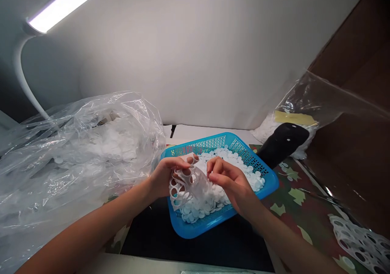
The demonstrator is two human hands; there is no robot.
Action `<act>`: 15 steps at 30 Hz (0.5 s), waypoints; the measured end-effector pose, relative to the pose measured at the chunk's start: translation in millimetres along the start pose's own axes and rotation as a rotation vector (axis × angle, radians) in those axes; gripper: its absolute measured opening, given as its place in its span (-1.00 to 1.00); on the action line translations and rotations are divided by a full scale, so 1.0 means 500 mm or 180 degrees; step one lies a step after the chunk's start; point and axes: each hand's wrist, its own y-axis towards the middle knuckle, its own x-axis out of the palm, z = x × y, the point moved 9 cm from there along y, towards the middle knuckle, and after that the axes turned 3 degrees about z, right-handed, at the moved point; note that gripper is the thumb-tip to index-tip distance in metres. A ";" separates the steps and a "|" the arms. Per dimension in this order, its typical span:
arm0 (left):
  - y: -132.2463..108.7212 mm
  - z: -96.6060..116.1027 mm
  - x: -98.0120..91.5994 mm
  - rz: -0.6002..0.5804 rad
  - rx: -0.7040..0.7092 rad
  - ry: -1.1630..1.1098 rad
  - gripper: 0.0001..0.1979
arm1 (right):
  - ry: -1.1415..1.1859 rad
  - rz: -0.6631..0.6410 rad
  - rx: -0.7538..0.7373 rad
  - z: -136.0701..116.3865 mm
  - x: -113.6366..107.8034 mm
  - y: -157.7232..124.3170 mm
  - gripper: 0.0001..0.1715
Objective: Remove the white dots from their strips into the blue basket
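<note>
**Item 1:** perforated white sheet, held between the hands, over the basket. It looks thin, light and soft, and likely to flex and tear at the narrow webs between its round holes; the solid margin seems the safer place to take hold.

**Item 2:** left hand, fingers curled closed around the sheet.

**Item 3:** right hand, fingers and thumb drawn narrowly together at the sheet's right side. Whether they grip the sheet or a disc cannot be told.

**Item 4:** blue plastic mesh basket, directly beneath both hands, holding a heap of small white discs.

**Item 5:** clear plastic bag, left of the left hand, with white contents blurred by the film.

**Item 6:** second perforated piece, right of the right hand, cut off by the frame.

**Item 7:** black object, beyond the right hand; its kind is unclear.
</note>
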 end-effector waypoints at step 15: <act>-0.006 -0.014 0.016 -0.0213 -0.0254 0.0176 -0.76 | 0.0261 -0.0236 0.0829 0.046 0.016 0.001 -0.81</act>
